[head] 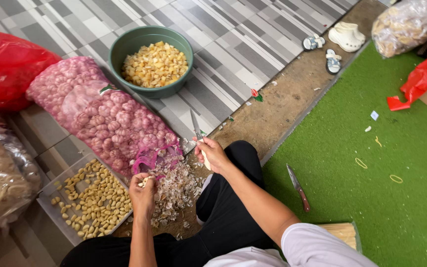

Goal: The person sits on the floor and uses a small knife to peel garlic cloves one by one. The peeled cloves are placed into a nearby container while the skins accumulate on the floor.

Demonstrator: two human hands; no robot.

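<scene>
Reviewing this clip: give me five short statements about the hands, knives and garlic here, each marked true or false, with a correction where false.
1. The right hand holds a knife with its blade pointing away from the person. True.
2. The left hand is empty. False: it holds a garlic clove.
3. The green bowl holds whole unpeeled bulbs. False: it holds yellowish cut pieces.
4. A second knife lies on the green mat. True.
5. The clear tray of peeled cloves sits on the person's right. False: it is on their left, beside the pink mesh sack.

Garlic sack (102,116) between bowl (150,60) and tray (86,198); knife (298,187) right.
</scene>
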